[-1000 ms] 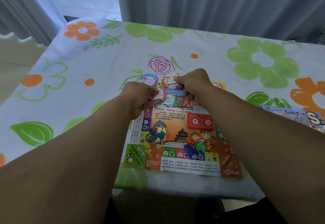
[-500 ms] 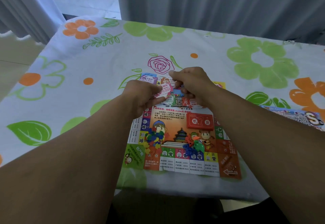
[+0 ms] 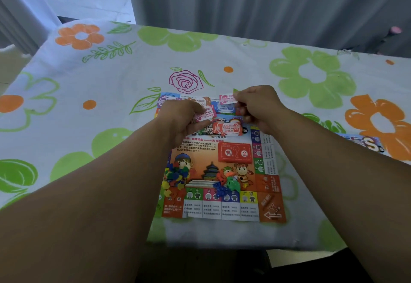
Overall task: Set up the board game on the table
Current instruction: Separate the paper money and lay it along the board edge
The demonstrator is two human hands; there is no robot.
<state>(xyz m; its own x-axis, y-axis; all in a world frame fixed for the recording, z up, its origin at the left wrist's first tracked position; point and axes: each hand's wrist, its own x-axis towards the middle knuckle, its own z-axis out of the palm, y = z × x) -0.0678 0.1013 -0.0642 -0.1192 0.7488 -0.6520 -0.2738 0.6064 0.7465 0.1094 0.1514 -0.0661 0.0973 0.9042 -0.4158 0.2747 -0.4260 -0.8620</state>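
board (image 3: 222, 207) lay flat on table (image 3: 106, 87), near edge close to table's near edge | left hand (image 3: 178, 120) pinched pink note (image 3: 205, 114) over board's far end | right hand (image 3: 258, 107) pinched another note (image 3: 226, 99) just beside | orange note (image 3: 229, 128) lay on board | open cloth left and far side

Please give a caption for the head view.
Left hand pinches a pink note, right hand a second note, over the game board.
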